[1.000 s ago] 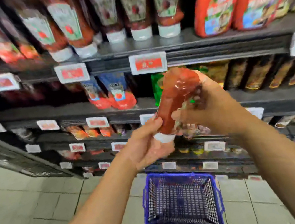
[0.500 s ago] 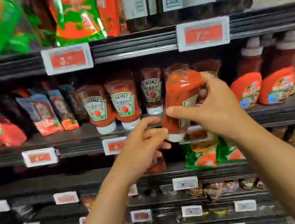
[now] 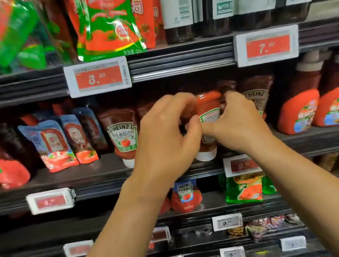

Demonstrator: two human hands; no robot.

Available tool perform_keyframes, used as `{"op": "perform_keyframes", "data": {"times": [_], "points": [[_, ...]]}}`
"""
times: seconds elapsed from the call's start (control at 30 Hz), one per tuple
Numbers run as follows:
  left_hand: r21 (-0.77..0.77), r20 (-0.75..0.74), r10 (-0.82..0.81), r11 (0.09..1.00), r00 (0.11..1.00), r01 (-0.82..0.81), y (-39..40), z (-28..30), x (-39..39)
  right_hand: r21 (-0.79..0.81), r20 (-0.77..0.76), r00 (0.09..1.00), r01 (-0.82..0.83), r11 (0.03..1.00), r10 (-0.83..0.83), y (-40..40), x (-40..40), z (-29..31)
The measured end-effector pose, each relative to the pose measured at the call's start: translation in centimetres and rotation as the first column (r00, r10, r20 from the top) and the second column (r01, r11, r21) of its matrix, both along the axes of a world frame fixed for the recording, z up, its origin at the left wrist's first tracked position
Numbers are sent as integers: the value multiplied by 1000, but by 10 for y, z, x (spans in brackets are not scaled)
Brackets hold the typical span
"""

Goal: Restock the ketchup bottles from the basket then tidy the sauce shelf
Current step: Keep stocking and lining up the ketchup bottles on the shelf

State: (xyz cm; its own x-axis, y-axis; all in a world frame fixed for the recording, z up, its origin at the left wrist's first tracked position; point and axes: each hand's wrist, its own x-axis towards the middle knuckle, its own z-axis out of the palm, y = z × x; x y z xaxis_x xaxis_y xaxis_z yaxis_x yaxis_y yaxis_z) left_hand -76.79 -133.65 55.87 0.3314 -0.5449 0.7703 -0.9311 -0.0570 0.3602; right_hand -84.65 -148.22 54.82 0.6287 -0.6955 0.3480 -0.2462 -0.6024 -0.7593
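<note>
Both my hands close on one ketchup bottle (image 3: 208, 119), which stands cap-down with its white cap at the front edge of the sauce shelf (image 3: 95, 174). My left hand (image 3: 165, 138) wraps the bottle's left side, fingers curled over its upper body and thumb pressed across the front. My right hand (image 3: 234, 122) clamps the right side, thumb reaching in at nine o'clock to meet my left thumb just below the label. So each grip is shut around the same bottle, and the bottle sits upright between my palms.

Just at nine o'clock of my left hand stands a second Heinz bottle (image 3: 123, 136), also cap-down, label facing me. At three o'clock, partly behind my right hand, a third Heinz bottle (image 3: 257, 95) shows its label top. Further at nine o'clock lean blue sauce pouches (image 3: 54, 143). Far at three o'clock stand two squat red bottles (image 3: 317, 105) with white caps on top.

At twelve o'clock, on the rail above, hang two red price tags (image 3: 98, 77). At six o'clock, one shelf lower, a small Heinz pouch (image 3: 185, 195) stands beside green packets (image 3: 246, 189).
</note>
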Motion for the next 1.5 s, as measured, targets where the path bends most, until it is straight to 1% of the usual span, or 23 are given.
{"op": "perform_keyframes", "data": {"times": [0.07, 0.2, 0.3, 0.37, 0.53, 0.63, 0.73, 0.83, 0.9, 1.0, 1.1, 1.2, 1.27, 1.33, 1.43, 1.5], "points": [[57, 80, 16, 998, 997, -21, -5, 12, 1, -30, -10, 1000, 8, 1000, -8, 0, 2, -1], [280, 211, 80, 950, 974, -139, -16, 32, 4, -60, -31, 999, -9, 998, 7, -1, 2, -5], [405, 228, 75, 899, 971, -165, -21, 37, 10, 15, -9, 998, -67, 998, 67, -8, 0, -17], [447, 241, 65, 878, 968, -170, -23, 38, 15, 82, 21, 990, -142, 986, 141, -11, -2, -29], [458, 259, 38, 875, 965, -158, -25, 41, 27, 155, 33, 970, -242, 958, 240, -17, -4, -55], [430, 257, 34, 891, 966, -145, -27, 42, 34, 163, 90, 965, -258, 952, 246, -22, -1, -60], [407, 236, 30, 905, 971, -127, -27, 41, 38, 134, 103, 970, -233, 963, 221, -23, 0, -61], [386, 199, -23, 921, 980, -56, -26, 40, 40, 67, 96, 968, -237, 969, 230, -23, -3, -61], [384, 175, -58, 923, 983, -15, -26, 40, 39, 12, 71, 968, -241, 971, 239, -24, -6, -60], [381, 137, -79, 924, 987, 21, -27, 41, 37, -24, 28, 971, -237, 971, 238, -26, -11, -60], [399, 160, -31, 916, 987, -36, -27, 40, 34, -38, 6, 969, -245, 969, 246, -25, -15, -59], [412, 219, 83, 895, 972, -169, -26, 37, 31, 19, 47, 961, -275, 961, 274, -23, -16, -62], [407, 232, 138, 885, 963, -225, -26, 32, 27, 26, 50, 965, -260, 965, 258, -19, -15, -64], [377, 223, 151, 898, 963, -228, -26, 27, 23, -8, 55, 973, -225, 974, 225, -16, -13, -65], [312, 196, 146, 928, 970, -203, -28, 25, 22, 11, 81, 977, -199, 980, 198, -15, -10, -66], [313, 187, 136, 930, 973, -190, -30, 28, 20, -13, 76, 985, -156, 988, 157, -15, -9, -67]]}}
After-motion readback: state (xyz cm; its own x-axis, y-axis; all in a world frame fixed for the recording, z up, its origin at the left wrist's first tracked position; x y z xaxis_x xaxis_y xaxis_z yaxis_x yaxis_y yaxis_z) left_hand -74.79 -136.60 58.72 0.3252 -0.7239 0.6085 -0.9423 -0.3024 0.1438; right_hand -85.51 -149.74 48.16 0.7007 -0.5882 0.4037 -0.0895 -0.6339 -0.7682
